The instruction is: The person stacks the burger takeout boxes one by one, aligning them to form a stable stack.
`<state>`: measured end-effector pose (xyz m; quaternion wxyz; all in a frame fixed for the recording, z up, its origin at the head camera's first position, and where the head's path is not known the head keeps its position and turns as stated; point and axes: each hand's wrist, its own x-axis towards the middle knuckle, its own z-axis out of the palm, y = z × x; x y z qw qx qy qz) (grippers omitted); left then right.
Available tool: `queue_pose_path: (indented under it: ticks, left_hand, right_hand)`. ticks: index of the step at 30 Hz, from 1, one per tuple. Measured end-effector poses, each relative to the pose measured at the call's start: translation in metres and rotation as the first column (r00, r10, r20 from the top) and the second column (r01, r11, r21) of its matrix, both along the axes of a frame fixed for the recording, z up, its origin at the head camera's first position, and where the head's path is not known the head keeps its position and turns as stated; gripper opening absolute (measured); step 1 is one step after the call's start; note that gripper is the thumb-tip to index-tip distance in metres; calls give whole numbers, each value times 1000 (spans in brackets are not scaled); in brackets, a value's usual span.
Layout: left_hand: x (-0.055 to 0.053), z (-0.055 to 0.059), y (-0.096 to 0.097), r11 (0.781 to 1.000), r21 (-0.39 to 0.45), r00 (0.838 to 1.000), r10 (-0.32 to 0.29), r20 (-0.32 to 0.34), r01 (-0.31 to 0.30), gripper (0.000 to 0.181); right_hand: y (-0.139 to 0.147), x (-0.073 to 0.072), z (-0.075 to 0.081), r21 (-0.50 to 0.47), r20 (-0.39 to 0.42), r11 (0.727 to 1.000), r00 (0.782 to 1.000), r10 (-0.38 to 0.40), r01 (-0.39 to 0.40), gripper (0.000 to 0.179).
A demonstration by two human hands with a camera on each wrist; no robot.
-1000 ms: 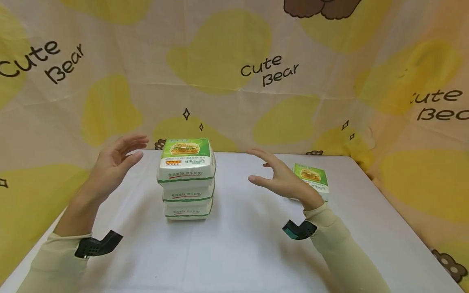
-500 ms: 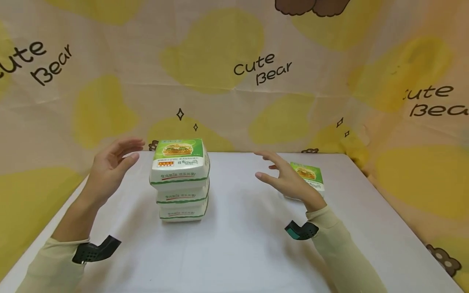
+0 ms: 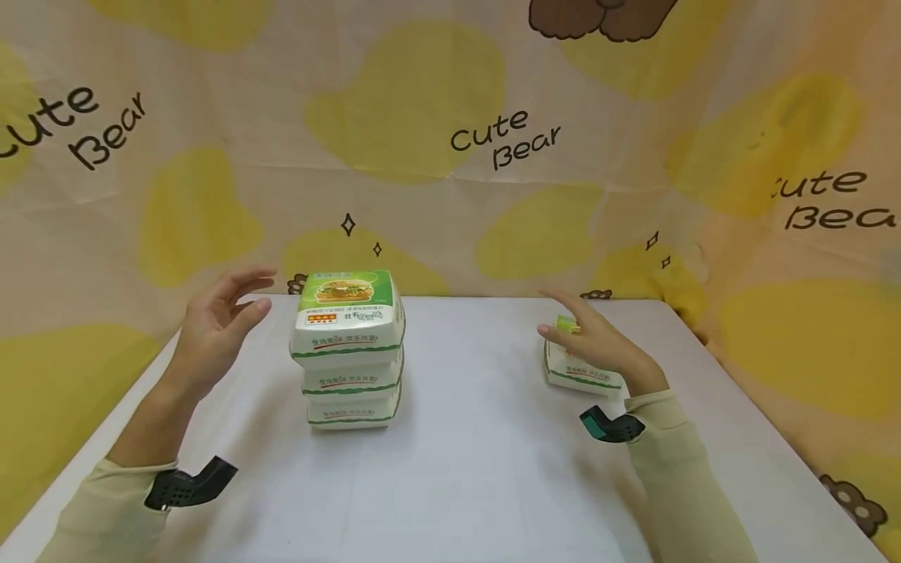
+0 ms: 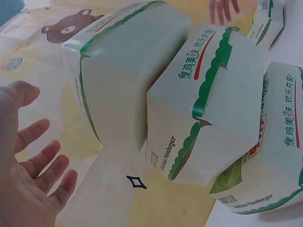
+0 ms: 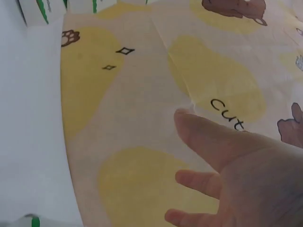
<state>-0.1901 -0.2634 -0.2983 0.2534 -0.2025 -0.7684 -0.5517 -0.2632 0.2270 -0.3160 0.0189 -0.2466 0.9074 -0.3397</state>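
A bear-print cloth (image 3: 401,102) hangs behind the table (image 3: 450,500). At eleven o'clock, three boxes (image 3: 352,348) stand stacked, probably steady because their tops are flat. The left hand (image 3: 218,332) beside them and the right hand (image 3: 605,344) near the lone box (image 3: 580,375), at one o'clock, are loosely spread, holding nothing.

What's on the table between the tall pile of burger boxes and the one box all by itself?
Just bare white table lies between the pile of three boxes and the single box, as the head view shows.
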Motion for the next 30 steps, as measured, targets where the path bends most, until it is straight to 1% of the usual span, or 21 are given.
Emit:
queue_pose_path:
  ticks: [2,4,6,8,9,11,14,16,19,21,26,28,30]
  left_hand:
    - [0,0,1,1000,12,1000,-15,-1,15,41]
    - [0,1,2,1000,5,1000,-13,-4,13,40]
    - [0,1,2,1000,-17,1000,5,-11,-5,40]
    - [1,1,1,999,-32,1000,26,-17,-27,39]
    - [1,0,1,999,-36,999,34,-18,-34,39]
    - [1,0,0,999,-32,999,40,-19,-41,39]
    - [1,0,0,999,-19,999,37,-16,-37,39]
    - [1,-1,1,999,-8,999,31,-11,-31,40]
    - [1,-3,2,1000,-12,1000,26,-6,-26,41]
    - [1,-4,2,1000,-13,1000,18,0,-18,43]
    - [0,-3,1,998,-52,999,31,11,-30,44]
    - [0,-2,2,997,-65,999,35,16,-34,44]
    - [0,-1,2,998,-61,999,26,20,-24,43]
  right_hand:
    - [9,-2,-4,54,3,998,1000,-30,30,72]
    - [16,-2,-6,140,3,986,995,-95,94,77]
    - [23,-3,-8,225,16,961,986,-167,159,83]
    - [29,-3,-8,308,23,928,973,-228,210,88]
    - [31,-3,-8,336,30,915,969,-247,222,90]
    - [36,-5,-8,368,39,903,966,-254,223,91]
    - [41,-5,-8,384,73,902,968,-242,196,88]
    - [43,-6,-8,385,106,907,968,-226,170,86]
    - [43,-6,-9,386,153,911,964,-217,144,86]
    - [43,-7,-10,386,152,913,967,-206,134,85]
    - [38,-10,-13,377,139,917,972,-192,127,86]
    - [36,-11,-15,381,136,915,971,-197,133,88]
    - [35,-12,-16,379,141,915,969,-204,138,89]
